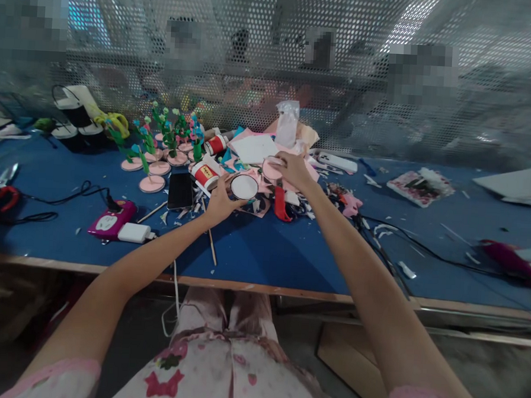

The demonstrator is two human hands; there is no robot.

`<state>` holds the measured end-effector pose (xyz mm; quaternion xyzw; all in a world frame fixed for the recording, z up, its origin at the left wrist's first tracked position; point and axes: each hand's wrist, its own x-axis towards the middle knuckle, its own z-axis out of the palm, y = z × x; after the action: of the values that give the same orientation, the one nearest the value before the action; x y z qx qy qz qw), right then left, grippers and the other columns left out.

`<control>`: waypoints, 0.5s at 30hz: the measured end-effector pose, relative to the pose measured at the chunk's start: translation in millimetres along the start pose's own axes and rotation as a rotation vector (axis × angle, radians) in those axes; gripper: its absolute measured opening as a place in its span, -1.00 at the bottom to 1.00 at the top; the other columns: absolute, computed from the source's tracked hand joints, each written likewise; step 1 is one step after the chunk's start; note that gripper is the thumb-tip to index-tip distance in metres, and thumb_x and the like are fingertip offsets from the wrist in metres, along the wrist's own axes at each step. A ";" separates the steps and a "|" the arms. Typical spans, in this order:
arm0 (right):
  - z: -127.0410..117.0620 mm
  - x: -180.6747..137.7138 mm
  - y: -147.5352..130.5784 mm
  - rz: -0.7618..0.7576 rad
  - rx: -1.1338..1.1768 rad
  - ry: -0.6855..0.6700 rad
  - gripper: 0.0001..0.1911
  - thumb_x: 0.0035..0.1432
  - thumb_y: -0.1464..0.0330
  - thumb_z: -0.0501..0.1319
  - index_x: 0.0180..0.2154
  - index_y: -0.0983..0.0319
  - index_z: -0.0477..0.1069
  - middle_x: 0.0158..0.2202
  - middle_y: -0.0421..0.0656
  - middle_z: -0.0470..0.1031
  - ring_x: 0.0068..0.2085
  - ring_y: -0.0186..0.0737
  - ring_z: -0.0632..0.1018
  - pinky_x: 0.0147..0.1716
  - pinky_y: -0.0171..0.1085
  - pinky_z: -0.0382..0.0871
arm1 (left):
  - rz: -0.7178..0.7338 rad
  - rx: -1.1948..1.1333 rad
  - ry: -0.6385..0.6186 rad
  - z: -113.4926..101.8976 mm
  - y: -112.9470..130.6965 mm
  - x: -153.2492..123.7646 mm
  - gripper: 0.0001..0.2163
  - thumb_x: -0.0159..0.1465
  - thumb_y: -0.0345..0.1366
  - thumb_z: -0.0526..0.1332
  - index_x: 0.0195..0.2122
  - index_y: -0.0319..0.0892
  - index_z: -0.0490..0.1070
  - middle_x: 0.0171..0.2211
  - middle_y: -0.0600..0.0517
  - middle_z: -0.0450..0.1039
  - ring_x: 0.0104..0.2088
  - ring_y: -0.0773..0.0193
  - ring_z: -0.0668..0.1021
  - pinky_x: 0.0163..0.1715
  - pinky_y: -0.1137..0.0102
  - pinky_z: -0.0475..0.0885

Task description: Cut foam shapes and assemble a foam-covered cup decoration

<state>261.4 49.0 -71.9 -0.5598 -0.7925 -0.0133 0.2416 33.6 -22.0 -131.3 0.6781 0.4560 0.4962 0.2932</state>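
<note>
My left hand [221,201] rests on the blue table [262,252] with its fingers curled against a white round disc with a dark rim [244,186], seemingly holding its edge. My right hand [294,168] reaches further back into a heap of pink and white foam pieces [257,151]. Its fingers are bent down onto a pink round piece [271,168]. A red and white drum-shaped craft [205,174] lies just left of my left hand. A black phone [180,190] lies flat beside it.
Several green paper flowers on pink round bases [154,157] stand at the back left. A pink device [111,219] with a white charger [132,232] and black cables lies front left. A clear plastic bag [287,123] stands behind the heap. A perforated metal screen [387,80] closes off the back.
</note>
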 end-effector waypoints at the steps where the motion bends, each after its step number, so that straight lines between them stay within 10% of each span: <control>1: 0.2 0.6 1.3 0.012 0.031 0.041 -0.65 0.15 0.29 0.08 -0.05 0.26 0.38 -0.14 -0.01 0.48 -0.13 -0.01 0.46 -0.13 -0.08 0.29 | -0.008 -0.006 0.001 0.6 -1.2 0.2 -0.22 -0.10 -0.26 0.43 0.12 -0.26 0.09 0.13 -0.31 0.26 0.09 0.00 0.42 0.05 0.12 0.39; 15: -6.0 17.8 -1.4 -0.092 -0.227 -0.112 -0.31 0.08 0.44 0.14 0.26 0.31 0.07 -0.17 0.09 0.54 -0.18 0.06 0.52 -0.16 -0.05 0.33 | 0.037 -0.018 0.001 2.0 -6.5 1.8 -0.21 -0.09 -0.28 0.42 0.13 -0.24 0.07 0.11 -0.30 0.29 0.07 0.02 0.44 0.02 0.12 0.43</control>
<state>257.8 62.4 -59.2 -0.5465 -0.8230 -0.0826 0.1312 33.5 -17.6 -136.7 0.6836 0.4392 0.5059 0.2897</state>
